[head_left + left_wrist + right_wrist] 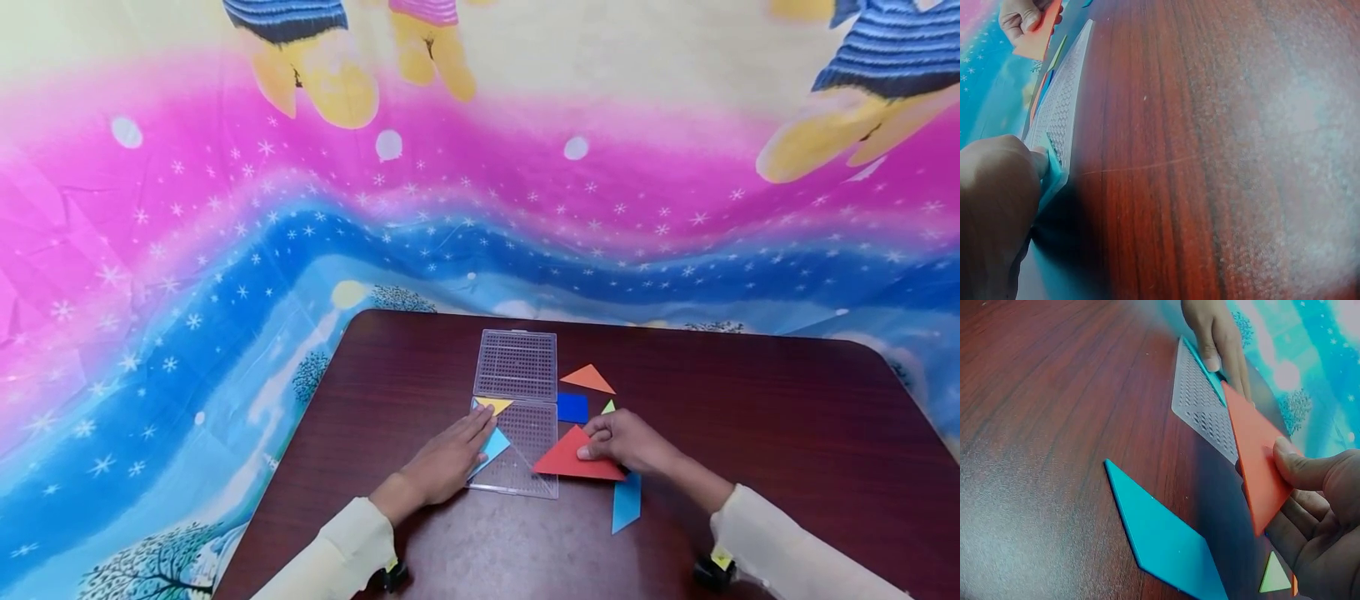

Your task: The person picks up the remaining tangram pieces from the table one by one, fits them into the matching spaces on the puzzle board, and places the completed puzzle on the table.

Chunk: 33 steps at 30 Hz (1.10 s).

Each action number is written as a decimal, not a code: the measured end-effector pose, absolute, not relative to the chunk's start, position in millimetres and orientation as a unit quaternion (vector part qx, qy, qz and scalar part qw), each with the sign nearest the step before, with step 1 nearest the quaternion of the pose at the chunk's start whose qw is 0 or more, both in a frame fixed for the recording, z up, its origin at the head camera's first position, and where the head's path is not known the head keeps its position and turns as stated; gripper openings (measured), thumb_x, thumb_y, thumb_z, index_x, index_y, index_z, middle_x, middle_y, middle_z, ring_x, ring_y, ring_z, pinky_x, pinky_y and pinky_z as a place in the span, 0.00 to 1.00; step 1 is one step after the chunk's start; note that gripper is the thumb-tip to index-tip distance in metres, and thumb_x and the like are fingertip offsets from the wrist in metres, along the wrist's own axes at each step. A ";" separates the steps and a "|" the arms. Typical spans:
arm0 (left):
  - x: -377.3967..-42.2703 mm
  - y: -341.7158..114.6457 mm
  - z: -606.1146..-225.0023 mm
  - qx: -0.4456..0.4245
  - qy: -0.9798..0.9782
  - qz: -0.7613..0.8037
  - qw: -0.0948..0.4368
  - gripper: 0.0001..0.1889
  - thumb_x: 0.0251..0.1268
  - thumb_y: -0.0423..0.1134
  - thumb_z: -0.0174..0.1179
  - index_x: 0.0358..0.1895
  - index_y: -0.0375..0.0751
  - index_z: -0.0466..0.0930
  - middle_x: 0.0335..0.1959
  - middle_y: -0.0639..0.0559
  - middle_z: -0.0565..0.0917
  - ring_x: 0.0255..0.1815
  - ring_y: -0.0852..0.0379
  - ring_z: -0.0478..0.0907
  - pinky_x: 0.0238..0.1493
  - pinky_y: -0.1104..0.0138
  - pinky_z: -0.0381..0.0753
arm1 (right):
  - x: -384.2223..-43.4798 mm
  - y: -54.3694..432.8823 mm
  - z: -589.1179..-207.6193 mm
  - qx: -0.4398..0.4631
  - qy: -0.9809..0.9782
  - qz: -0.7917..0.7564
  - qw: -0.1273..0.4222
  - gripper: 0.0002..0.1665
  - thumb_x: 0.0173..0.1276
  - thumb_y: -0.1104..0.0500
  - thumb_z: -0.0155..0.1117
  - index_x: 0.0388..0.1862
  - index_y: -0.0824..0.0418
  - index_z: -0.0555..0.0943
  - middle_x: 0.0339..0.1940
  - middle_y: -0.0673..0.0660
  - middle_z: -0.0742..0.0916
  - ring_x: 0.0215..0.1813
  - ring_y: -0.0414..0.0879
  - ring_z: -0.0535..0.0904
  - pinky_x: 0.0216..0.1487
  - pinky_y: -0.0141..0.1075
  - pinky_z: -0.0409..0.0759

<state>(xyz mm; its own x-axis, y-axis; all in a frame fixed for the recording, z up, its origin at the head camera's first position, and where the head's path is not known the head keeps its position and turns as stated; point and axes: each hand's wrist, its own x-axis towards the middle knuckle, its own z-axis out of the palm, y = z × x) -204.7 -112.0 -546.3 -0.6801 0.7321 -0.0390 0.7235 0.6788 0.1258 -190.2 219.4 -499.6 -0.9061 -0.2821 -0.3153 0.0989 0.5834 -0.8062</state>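
My left hand point(450, 454) lies with extended fingers over a light blue triangle point(495, 446) and a yellow triangle point(497, 405), pressing them on the near half of a see-through gridded plastic case point(542, 425). In the left wrist view its thumb touches the edge of the light blue triangle point(1054, 164). Between thumb and fingers, my right hand point(628, 440) pinches a large red triangle point(561, 458), tilted above the table. One corner of that red triangle point(1250, 450) overlaps the right edge of the case in the head view.
The case's far half point(517, 362) lies flat, unfolded behind the near one. Right of it are an orange triangle point(590, 380), a dark blue square point(573, 407) and a small green triangle point(1275, 576). A blue parallelogram point(627, 505) lies nearer on the brown table point(787, 433).
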 end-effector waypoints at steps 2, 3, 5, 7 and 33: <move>-204.7 -112.3 -546.4 0.397 0.915 0.052 0.045 0.31 0.85 0.46 0.41 0.82 0.36 0.52 0.85 0.42 0.52 0.86 0.47 0.48 0.84 0.57 0.55 | -189.0 216.4 -499.1 -0.048 0.870 -0.445 0.209 0.13 0.64 0.59 0.75 0.45 0.64 0.88 0.23 0.52 0.82 0.32 0.46 0.77 0.31 0.33 0.77; -204.6 -112.5 -546.2 0.396 0.916 0.053 0.046 0.31 0.85 0.47 0.41 0.82 0.36 0.52 0.85 0.42 0.52 0.86 0.47 0.48 0.84 0.57 0.55 | -188.7 214.9 -498.8 -0.047 0.871 -0.443 0.207 0.12 0.64 0.59 0.76 0.44 0.64 0.88 0.23 0.52 0.81 0.32 0.46 0.76 0.31 0.33 0.76; -205.0 -112.8 -546.2 0.395 0.916 0.057 0.046 0.31 0.85 0.47 0.41 0.82 0.36 0.52 0.85 0.42 0.52 0.86 0.48 0.48 0.84 0.57 0.55 | -187.9 212.1 -498.0 -0.047 0.875 -0.438 0.203 0.12 0.64 0.59 0.76 0.43 0.63 0.88 0.23 0.51 0.80 0.32 0.46 0.76 0.31 0.33 0.77; -205.1 -113.1 -546.3 0.394 0.916 0.057 0.047 0.31 0.85 0.47 0.41 0.82 0.36 0.51 0.85 0.43 0.51 0.86 0.48 0.47 0.84 0.58 0.54 | -187.4 209.4 -497.2 -0.043 0.876 -0.437 0.200 0.11 0.64 0.58 0.76 0.42 0.63 0.87 0.23 0.51 0.79 0.32 0.46 0.76 0.31 0.33 0.77; -205.6 -113.6 -543.4 0.381 0.920 0.065 0.068 0.32 0.85 0.48 0.42 0.83 0.40 0.49 0.86 0.46 0.49 0.87 0.50 0.46 0.84 0.57 0.56 | -184.1 192.8 -491.9 0.016 0.809 -0.529 0.255 0.21 0.66 0.60 0.73 0.56 0.68 0.84 0.46 0.60 0.92 0.40 0.45 0.87 0.42 0.43 0.91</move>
